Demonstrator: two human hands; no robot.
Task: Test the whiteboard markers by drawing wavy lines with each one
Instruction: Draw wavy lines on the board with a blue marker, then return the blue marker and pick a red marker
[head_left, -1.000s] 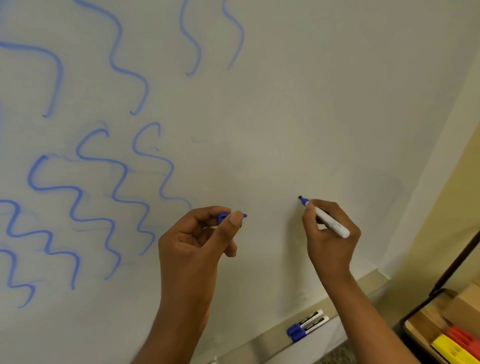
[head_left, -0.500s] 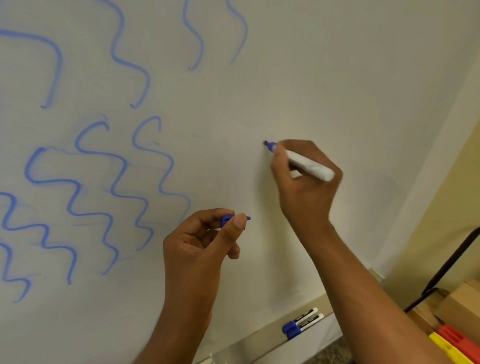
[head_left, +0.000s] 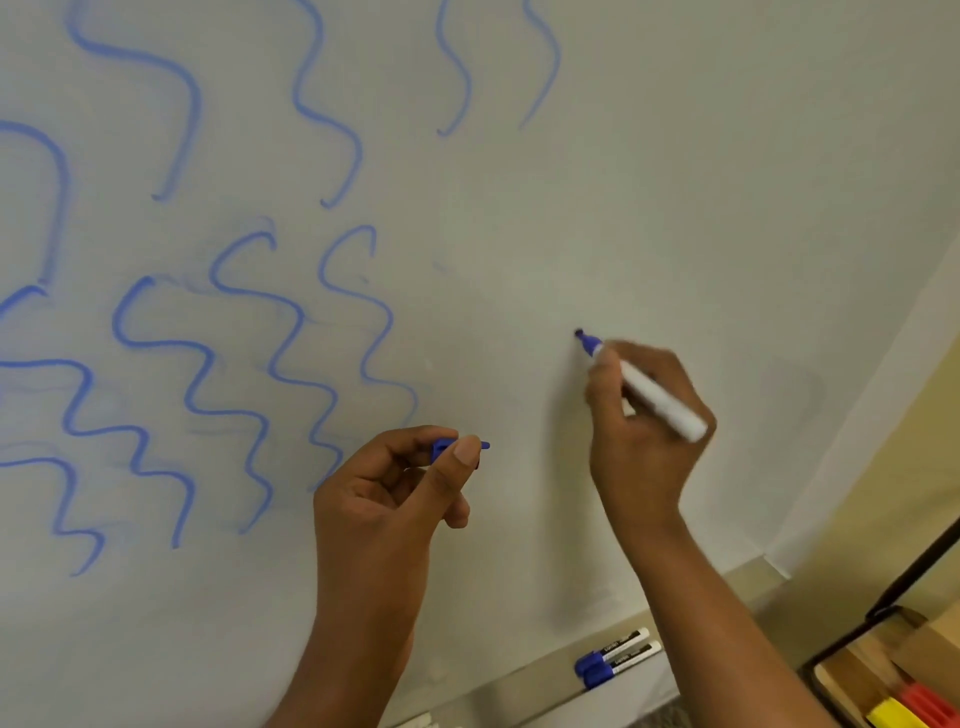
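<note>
1. While two capped blue-and-white markers (head_left: 616, 657) wait in the metal tray (head_left: 519, 680), the left hand (head_left: 395, 499) pinches the small blue cap (head_left: 441, 449).
2. Right hand (head_left: 644, 415) grips the uncapped white-barrelled blue marker (head_left: 644, 387), now swung lower and rightward; its tip meets bare white whiteboard (head_left: 675, 208), so a fresh wave looks imminent.

No text can be read. The two white blue-capped markers (head_left: 617, 658) lying side by side on the grey metal tray (head_left: 524, 686) each carry a black label band with pale lettering, too small and blurred to make out. The blue wavy lines (head_left: 249, 364) above the tray are no letters.
</note>
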